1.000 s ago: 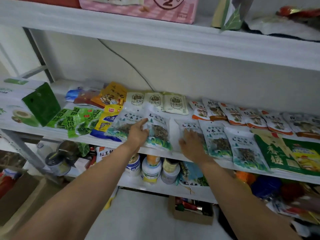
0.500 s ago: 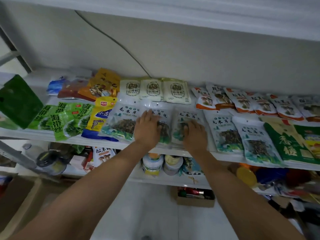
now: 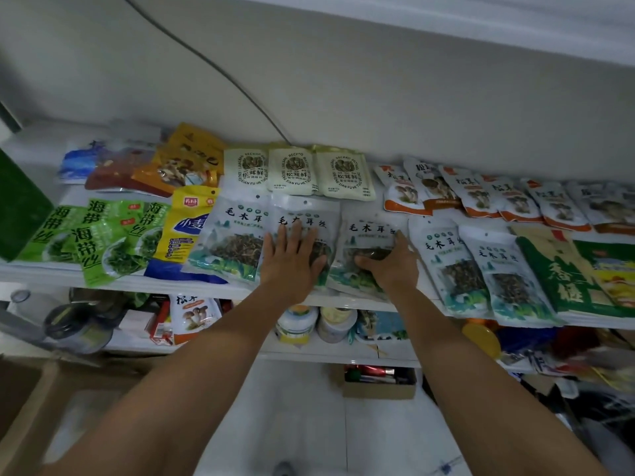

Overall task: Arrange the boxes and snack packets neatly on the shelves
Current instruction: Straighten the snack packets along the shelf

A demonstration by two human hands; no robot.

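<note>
Head view: left hand [image 3: 292, 255] pressed flat, fingers straight, on second wood-ear packet [image 3: 305, 218]; right hand [image 3: 391, 266], at its 3 o'clock, thumb and fingers curled round third wood-ear packet [image 3: 367, 228]. Both packets lying at white shelf [image 3: 41, 274] front edge.

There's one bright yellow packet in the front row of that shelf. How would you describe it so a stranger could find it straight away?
Look at the middle shelf, along its front row of packets. Left of the left hand, between the green seaweed packets and the white wood-ear packets, lies the yellow packet. In that row only it is yellow with a blue oval label.
</note>
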